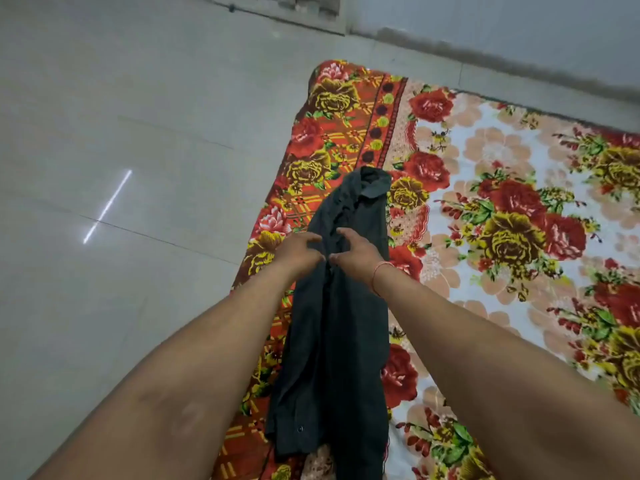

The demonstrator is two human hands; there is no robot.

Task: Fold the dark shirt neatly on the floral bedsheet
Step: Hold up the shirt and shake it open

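The dark shirt lies as a long narrow strip on the floral bedsheet, its collar at the far end and its hem toward me. The strip runs along the sheet's red-bordered left side. My left hand rests on the shirt's left edge about a third of the way down from the collar, fingers curled onto the cloth. My right hand, with a red thread around the wrist, presses the cloth just beside it. The two hands almost touch over the middle of the shirt. Whether the fingers pinch the fabric is not clear.
Grey tiled floor spreads to the left of the sheet, with a bright streak of reflected light on it. A pale wall runs along the back, close to the sheet's far edge. The sheet extends well to the right.
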